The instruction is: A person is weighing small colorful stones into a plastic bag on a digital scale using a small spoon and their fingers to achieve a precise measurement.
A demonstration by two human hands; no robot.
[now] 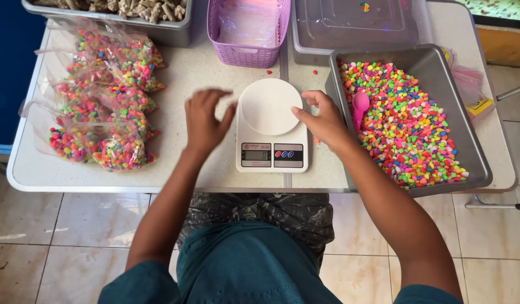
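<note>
Two bare hands are held over a small white kitchen scale [271,126] at the near edge of a pale speckled folding table [203,73]. The left hand [206,119] is spread open just left of the scale, fingers loosely curled, and nothing is gripped by it. The right hand [326,119] is rested against the scale's right side, its thumb laid on the rim of the round white platter; nothing is held by it either. The scale is judged light, rigid and smooth, best taken by its flat body at both sides rather than by the platter, which may lift off.

Just right of the right hand, a grey metal tray [474,163] is filled with small multicoloured pebbles [406,135], and a pink scoop [359,107] is lodged in them; the pebbles are judged hard, loose and apt to roll. Left of the left hand, clear bags of the same pebbles [110,107] are piled, slippery and slumping.

Beyond the hands a purple basket [248,31], a clear lidded tub [355,25] and another grey tray [175,31] are set. Tiled floor [63,225] is seen below.
</note>
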